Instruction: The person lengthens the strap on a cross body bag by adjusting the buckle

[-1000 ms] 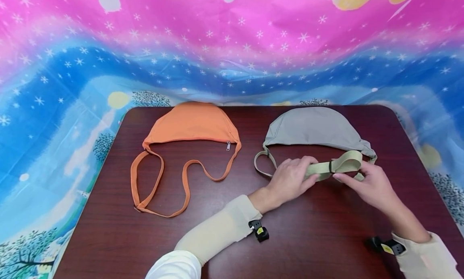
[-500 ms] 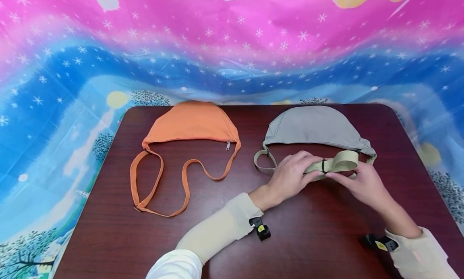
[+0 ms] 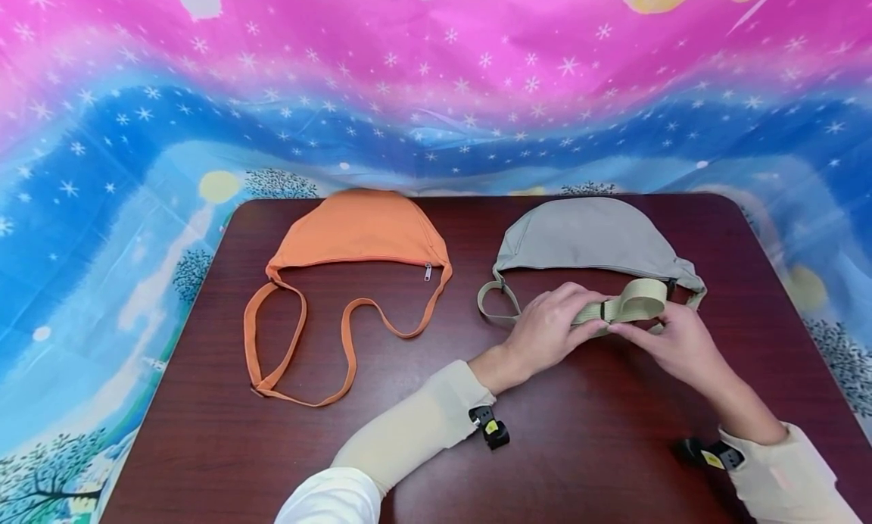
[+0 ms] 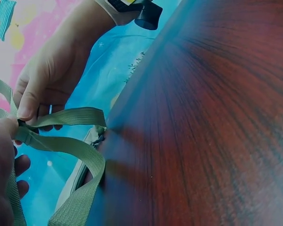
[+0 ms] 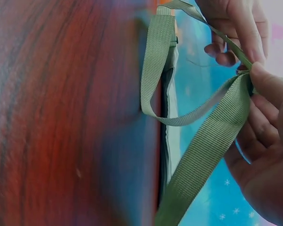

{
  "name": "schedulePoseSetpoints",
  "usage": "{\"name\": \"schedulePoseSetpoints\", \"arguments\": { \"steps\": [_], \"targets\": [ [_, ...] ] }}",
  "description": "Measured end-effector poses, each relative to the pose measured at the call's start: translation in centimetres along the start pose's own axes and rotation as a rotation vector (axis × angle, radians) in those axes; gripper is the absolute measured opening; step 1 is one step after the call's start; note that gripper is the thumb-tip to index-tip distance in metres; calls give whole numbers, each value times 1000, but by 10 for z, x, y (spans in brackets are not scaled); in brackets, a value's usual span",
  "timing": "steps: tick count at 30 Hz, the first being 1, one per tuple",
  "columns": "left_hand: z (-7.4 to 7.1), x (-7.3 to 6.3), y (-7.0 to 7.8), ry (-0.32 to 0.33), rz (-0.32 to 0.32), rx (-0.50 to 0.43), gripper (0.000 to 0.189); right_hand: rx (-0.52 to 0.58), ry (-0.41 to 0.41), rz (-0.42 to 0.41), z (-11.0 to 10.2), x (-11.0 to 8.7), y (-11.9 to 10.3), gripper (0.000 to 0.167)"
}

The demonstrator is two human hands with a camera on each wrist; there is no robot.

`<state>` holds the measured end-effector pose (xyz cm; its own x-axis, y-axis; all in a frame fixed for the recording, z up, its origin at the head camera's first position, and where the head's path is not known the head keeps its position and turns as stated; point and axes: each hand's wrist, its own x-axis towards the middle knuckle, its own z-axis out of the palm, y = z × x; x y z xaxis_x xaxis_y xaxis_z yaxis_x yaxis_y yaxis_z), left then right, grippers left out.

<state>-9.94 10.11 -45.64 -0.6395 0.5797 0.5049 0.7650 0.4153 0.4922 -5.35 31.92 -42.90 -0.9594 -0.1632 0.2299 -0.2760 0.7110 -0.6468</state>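
Head view: one orange bag [image 3: 361,232], one grey bag [image 3: 586,238]; in front of the grey one, left hand [image 3: 550,327] and right hand [image 3: 686,347] pinch its green strap [image 3: 623,309], partly covering it. Left wrist view: grey bag mostly cut off. Right wrist view: one dark buckle [image 5: 250,87], seemingly, largely hidden.

There are two bags [image 3: 361,229] [image 3: 586,236], two hands [image 3: 548,327] [image 3: 684,346], one table [image 3: 579,463].

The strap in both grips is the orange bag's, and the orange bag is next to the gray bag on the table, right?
Not quite: the pale green strap in the left grip and right grip belongs to the gray bag, not the orange bag, as the head view shows. The bags do lie side by side on the table.
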Motion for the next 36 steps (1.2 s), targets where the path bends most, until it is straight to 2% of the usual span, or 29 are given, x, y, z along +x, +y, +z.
{"name": "schedulePoseSetpoints", "arguments": {
  "steps": [3, 7, 11, 16, 19, 22, 27, 36],
  "targets": [
    [0, 0, 0, -9, -1, 15, 36, 32, -25, -39, -5, 1, 1, 43],
    [-1, 2, 0, -23, 1, 53, 34, 33, -8, -62, -19, 2, -1, 68],
    [-3, 3, -1, -42, 0, 86, 33, -23, 3, -74, -37, 3, -11, 76],
    [-4, 3, 0, -79, -13, 129, 33, -98, -21, -168, -46, 12, -28, 72],
    [-3, 3, 1, -90, -14, 127, 33, -193, -24, -235, -46, 16, -36, 65],
    [-3, 3, 1, -79, -8, 117, 32, -297, -30, -262, -45, 19, -40, 55],
    [-3, 3, 1, -63, -1, 124, 32, -382, -73, -220, -45, 21, -41, 44],
    [-3, 4, 1, -89, -13, 134, 32, -423, -149, -144, -47, 22, -41, 35]
  ]
}}
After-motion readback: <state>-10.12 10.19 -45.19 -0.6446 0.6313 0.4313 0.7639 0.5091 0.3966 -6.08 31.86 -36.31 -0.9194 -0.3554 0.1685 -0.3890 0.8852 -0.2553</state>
